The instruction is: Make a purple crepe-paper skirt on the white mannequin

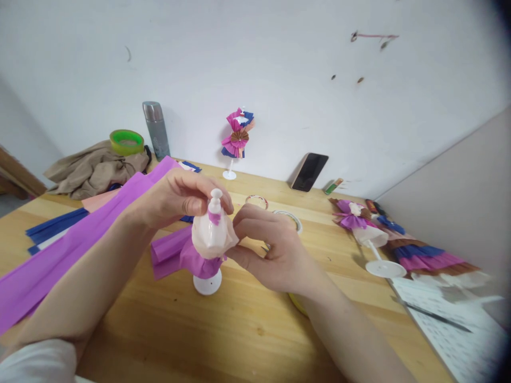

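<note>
A small white dress-form mannequin stands upright on its round base in front of me. Pale pink crepe paper wraps its upper body, and purple crepe paper is gathered below, with a loose end out to the left. My left hand is closed around the back of the mannequin's shoulder, the fingertips partly hidden behind it. At the mannequin's right side, my right hand pinches the edge of the pale paper between thumb and fingers.
Purple and blue crepe strips lie left, near a brown cloth, green-yellow tape and a flask. A dressed mannequin and phone stand behind. Right are another mannequin, a paper dress and a pen.
</note>
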`<state>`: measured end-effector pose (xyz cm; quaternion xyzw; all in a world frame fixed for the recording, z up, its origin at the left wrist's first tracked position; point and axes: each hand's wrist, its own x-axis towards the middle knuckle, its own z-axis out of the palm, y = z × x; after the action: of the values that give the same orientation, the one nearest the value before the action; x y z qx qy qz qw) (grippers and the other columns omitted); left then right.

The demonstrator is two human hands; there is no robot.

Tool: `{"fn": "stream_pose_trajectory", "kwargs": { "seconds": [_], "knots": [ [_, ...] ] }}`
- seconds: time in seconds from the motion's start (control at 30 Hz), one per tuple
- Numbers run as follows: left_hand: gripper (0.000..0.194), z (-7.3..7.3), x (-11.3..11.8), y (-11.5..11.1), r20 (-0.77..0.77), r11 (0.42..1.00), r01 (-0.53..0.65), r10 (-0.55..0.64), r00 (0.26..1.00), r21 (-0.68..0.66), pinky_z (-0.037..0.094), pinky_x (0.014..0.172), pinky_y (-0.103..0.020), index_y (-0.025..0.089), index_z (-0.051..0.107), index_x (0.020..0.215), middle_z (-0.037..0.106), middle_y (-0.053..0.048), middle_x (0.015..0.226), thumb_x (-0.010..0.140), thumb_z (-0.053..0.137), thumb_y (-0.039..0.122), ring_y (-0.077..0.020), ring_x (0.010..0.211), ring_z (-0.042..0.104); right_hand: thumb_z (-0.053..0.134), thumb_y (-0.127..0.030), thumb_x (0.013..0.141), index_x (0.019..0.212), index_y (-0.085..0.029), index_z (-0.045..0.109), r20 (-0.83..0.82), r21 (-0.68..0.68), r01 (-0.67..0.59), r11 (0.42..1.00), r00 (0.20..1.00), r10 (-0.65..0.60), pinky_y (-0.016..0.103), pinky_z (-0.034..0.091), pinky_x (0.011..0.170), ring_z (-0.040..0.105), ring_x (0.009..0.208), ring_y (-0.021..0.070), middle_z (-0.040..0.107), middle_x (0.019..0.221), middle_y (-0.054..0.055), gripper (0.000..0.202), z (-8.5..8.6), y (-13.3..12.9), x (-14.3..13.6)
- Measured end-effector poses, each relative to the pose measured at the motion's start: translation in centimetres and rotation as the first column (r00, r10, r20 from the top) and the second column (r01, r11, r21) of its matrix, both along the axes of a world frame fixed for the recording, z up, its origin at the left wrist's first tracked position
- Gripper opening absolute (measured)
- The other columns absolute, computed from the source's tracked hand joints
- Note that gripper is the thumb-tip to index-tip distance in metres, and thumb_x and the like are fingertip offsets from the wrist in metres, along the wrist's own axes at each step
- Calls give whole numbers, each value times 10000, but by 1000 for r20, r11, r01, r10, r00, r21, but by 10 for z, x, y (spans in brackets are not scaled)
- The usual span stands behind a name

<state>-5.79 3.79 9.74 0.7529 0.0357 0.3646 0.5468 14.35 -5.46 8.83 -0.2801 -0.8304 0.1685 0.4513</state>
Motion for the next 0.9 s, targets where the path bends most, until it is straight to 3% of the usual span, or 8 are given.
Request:
{"fn": "stream_pose_trajectory", "kwargs": {
  "seconds": [0.2, 0.33, 0.57, 0.7, 0.77, 0.83, 0.9],
  "knots": [
    [266, -3, 2, 1, -5, 1000, -31, 31, 1000, 1, 598, 767, -408, 170, 739, 847, 757, -47, 844, 787, 752, 428, -241, 801, 725, 659, -84, 804, 718, -190, 618, -120, -39, -18, 999, 993, 13, 280, 463, 637, 586, 689, 129, 614, 712, -10, 143, 3, 0, 2],
    [197, -6, 3, 1, 64, 998, -15, 19, 998, -53, 587, 772, -369, 193, 758, 897, 765, -42, 877, 809, 747, 369, -222, 839, 723, 666, -119, 827, 722, -195, 632, -180, -114, -10, 993, 984, -11, 300, 464, 652, 584, 666, 125, 622, 704, -19, 134, 3, -1, 6],
    [174, -4, 4, -4, 54, 991, 83, -78, 995, -104, 578, 725, -286, 225, 773, 990, 751, -52, 1053, 845, 716, 302, -189, 853, 711, 708, -136, 811, 757, -233, 644, -276, -23, 24, 999, 961, -30, 346, 495, 679, 614, 723, 170, 636, 725, -5, 128, 1, -5, -8],
    [168, 4, 4, -11, 48, 999, -33, 35, 998, -40, 567, 779, -309, 219, 785, 921, 764, -50, 922, 804, 756, 335, -190, 857, 700, 656, -202, 869, 835, -225, 664, -260, -61, 29, 998, 965, -44, 357, 491, 702, 620, 753, 177, 660, 786, 11, 42, 6, -12, -2],
    [120, 9, 6, -18, 36, 994, -110, 110, 993, -9, 566, 746, -285, 220, 785, 873, 764, -34, 871, 783, 776, 300, -171, 816, 694, 661, -306, 872, 872, -206, 665, -216, -79, 51, 996, 974, -67, 374, 476, 728, 614, 789, 196, 668, 831, 31, 100, 9, -17, 2],
    [89, 13, 10, -28, 33, 984, -179, 178, 983, 10, 570, 708, -262, 216, 784, 857, 768, -33, 860, 776, 782, 253, -159, 785, 696, 686, -386, 845, 877, -196, 657, -176, -77, 112, 991, 977, -124, 383, 457, 729, 599, 794, 210, 659, 836, 42, 195, 11, -21, 5],
    [80, 16, 14, -38, 50, 962, -270, 268, 962, 33, 581, 702, -263, 203, 784, 848, 775, -50, 863, 774, 782, 231, -171, 794, 709, 687, -361, 842, 859, -197, 645, -156, -72, 194, 978, 967, -203, 371, 444, 711, 584, 771, 202, 645, 814, 35, 170, 12, -23, 7]
  ]
}}
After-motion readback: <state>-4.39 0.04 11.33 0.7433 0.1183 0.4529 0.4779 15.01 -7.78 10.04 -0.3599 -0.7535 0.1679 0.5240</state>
